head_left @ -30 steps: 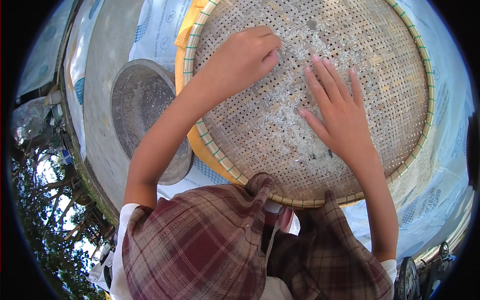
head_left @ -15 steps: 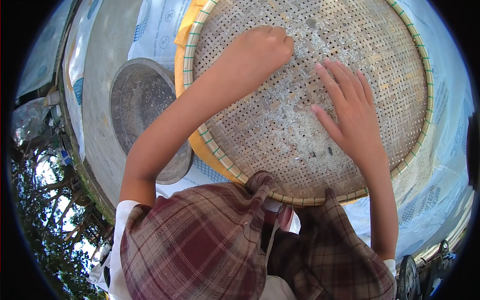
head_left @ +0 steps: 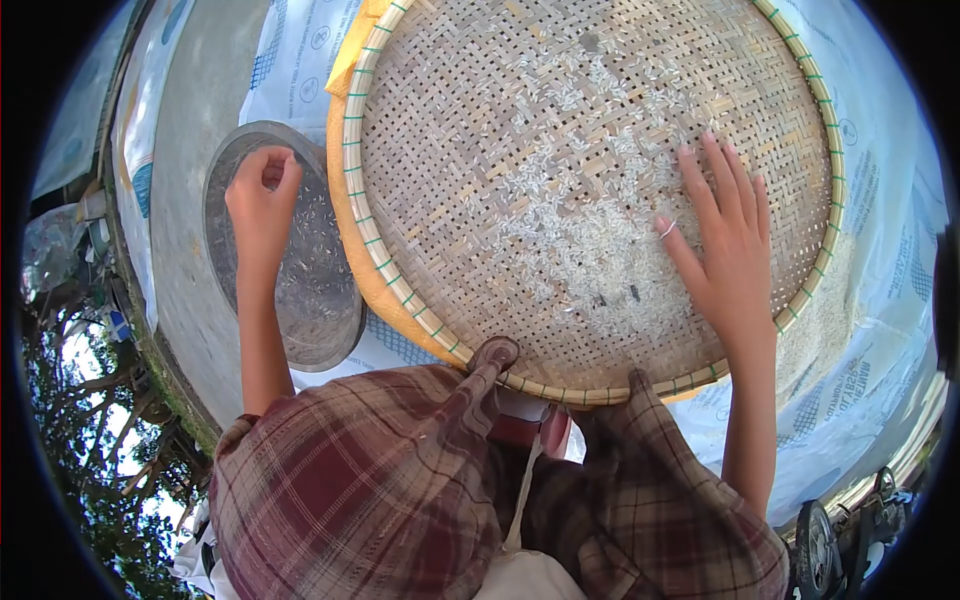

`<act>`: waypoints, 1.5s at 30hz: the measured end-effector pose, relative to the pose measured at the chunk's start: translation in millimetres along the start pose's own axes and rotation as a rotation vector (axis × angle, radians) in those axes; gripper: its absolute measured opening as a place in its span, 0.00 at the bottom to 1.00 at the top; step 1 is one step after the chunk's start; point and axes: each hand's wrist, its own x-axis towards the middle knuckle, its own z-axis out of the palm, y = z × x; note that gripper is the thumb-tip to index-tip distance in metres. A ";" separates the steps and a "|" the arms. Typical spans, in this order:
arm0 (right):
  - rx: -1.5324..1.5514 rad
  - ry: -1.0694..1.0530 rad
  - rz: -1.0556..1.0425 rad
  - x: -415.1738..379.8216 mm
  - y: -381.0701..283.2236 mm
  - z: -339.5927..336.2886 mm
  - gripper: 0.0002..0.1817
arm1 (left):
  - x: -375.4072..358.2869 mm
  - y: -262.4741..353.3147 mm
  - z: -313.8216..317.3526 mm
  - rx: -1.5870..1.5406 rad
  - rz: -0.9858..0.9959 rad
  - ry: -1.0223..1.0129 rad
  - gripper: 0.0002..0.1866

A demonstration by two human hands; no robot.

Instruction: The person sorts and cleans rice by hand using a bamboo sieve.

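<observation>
A round woven bamboo winnowing tray [head_left: 430, 150], its rim bound with green stitches, lies in front of me. Pale rice grains [head_left: 590, 250] are spread over its middle, with a few dark bits among them. My right hand [head_left: 730, 245] rests flat at the tray's right side, fingers spread, and a grain clings to the thumb. To the left, my left hand [head_left: 262, 205] hovers over a grey oval basin [head_left: 315, 335], thumb and fingertips pinched together. Whatever the pinch holds, if anything, is too small to see. Scattered husks or grains lie in the basin.
Yellow material [head_left: 345, 215] shows beneath the tray's left rim. Printed white sheeting [head_left: 290, 75] covers the ground around it, over grey concrete [head_left: 195, 110]. More grain [head_left: 815, 320] lies on the sheet at right. My plaid-covered knees [head_left: 350, 470] are against the tray's near edge.
My left hand has moved left from above the tray to over the basin. My right hand has shifted slightly right and lower, still spread. The view has shifted a little.
</observation>
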 end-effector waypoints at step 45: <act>0.828 0.224 1.018 -97.0 15.8 -23.7 0.19 | -20.2 55.8 33.3 -0.433 0.023 0.190 0.15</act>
